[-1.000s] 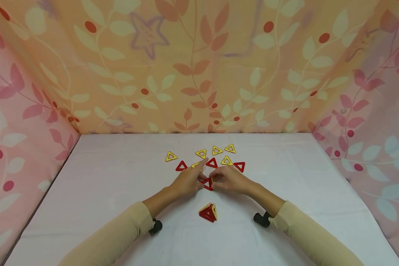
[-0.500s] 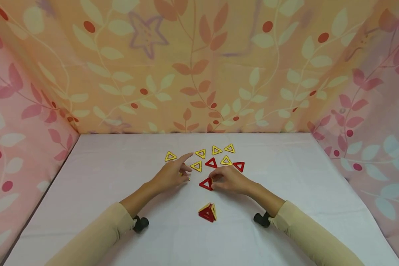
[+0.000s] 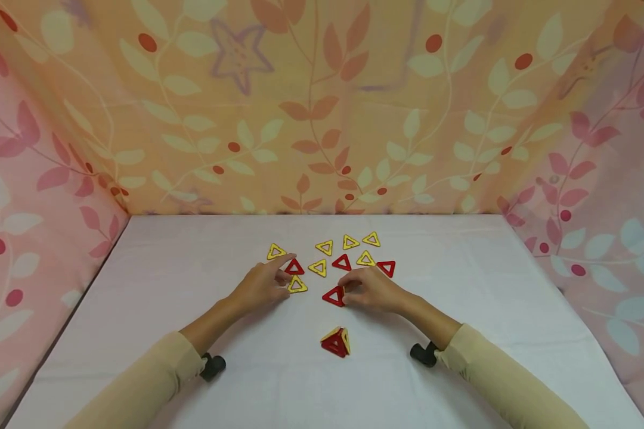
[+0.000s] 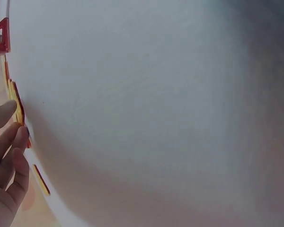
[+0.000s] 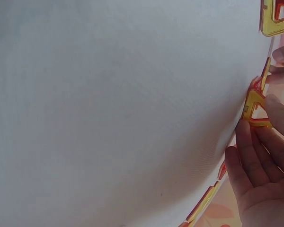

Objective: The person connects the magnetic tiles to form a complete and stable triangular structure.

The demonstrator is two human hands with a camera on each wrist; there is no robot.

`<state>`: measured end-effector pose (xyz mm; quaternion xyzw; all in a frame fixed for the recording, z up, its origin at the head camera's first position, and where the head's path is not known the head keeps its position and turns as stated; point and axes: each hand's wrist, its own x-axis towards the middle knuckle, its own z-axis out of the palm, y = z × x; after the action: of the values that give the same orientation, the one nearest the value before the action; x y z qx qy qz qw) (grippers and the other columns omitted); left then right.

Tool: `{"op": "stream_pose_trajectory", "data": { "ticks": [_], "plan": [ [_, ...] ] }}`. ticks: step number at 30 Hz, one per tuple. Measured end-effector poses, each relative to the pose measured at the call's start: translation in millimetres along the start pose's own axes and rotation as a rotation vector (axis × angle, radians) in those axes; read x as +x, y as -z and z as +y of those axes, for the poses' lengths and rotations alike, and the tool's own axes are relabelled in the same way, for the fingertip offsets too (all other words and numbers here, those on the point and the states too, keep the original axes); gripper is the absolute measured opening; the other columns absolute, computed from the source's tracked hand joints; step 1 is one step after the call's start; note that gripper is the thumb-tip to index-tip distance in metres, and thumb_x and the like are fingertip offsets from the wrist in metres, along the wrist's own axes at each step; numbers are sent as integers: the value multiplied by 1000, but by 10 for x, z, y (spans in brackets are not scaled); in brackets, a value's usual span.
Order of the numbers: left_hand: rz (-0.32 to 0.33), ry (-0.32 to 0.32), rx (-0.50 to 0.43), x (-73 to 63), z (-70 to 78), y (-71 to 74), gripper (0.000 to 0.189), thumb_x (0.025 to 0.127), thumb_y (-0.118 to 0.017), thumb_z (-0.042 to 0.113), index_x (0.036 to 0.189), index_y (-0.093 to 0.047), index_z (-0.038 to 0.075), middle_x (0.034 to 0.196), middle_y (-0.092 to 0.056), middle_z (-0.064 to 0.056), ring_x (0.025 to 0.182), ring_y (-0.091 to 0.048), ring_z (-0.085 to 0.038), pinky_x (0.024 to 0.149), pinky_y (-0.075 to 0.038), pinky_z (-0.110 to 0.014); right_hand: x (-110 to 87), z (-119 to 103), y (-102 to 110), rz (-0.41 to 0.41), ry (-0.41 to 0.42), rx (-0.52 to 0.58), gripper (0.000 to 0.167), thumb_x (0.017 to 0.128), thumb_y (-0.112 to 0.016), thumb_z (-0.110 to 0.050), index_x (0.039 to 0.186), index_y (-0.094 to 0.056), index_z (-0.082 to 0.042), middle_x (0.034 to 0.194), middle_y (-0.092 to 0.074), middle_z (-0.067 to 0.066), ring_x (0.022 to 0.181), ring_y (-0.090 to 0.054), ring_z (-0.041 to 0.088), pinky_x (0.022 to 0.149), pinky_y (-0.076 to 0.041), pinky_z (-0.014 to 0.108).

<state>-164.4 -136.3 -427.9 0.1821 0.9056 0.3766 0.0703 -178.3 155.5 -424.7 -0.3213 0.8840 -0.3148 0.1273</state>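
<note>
In the head view my left hand (image 3: 260, 286) pinches the left edge of a yellow triangular magnetic tile (image 3: 297, 285) between thumb and fingers. A red triangular tile (image 3: 294, 267) lies just beyond those fingertips. To the right, my right hand (image 3: 372, 290) holds a joined pair: a red triangular tile (image 3: 328, 296) facing left, and a yellow triangular tile (image 5: 252, 105) standing upright in the right wrist view, between thumb and fingers. The joint between the two is mostly hidden by the fingers. Nearer the body stands a small red and yellow pyramid (image 3: 335, 344) of such tiles.
More yellow tiles (image 3: 350, 242) and red tiles (image 3: 341, 263) lie scattered flat behind the hands on the white-covered table (image 3: 193, 250). One red tile (image 3: 386, 269) is close beyond the right hand. Patterned cloth (image 3: 322, 149) closes off the back and sides.
My left hand has let go of the red tile of the joined pair and moved left to the yellow tile, which it now pinches. The right hand stays in place with the pair.
</note>
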Motion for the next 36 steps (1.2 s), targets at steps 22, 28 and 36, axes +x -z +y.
{"op": "stream_pose_trajectory", "data": {
  "ticks": [22,28,36],
  "plan": [
    [4,-114,-9,52,9,-105,67,79,-76,-9,141,-50,1,101,-72,-7,87,-68,-16,80,-56,-33,4,35,-16,10,14,2,30,86,-78,-14,115,-72,-7,105,-72,-4,96,-63,8,90,-52,32],
    [-3,-71,-29,78,63,-155,50,86,-73,-3,133,-58,5,99,-72,-4,87,-67,-13,81,-57,-30,0,28,-5,5,21,6,30,87,-78,-14,115,-72,-6,106,-72,-4,97,-63,9,91,-52,33],
    [1,-86,36,119,82,-208,49,86,-73,-2,132,-62,7,111,-70,-4,79,-59,-11,73,-54,-26,2,19,1,-1,13,11,30,87,-77,-13,116,-72,-7,106,-72,-4,97,-63,8,92,-52,33]
  ]
}}
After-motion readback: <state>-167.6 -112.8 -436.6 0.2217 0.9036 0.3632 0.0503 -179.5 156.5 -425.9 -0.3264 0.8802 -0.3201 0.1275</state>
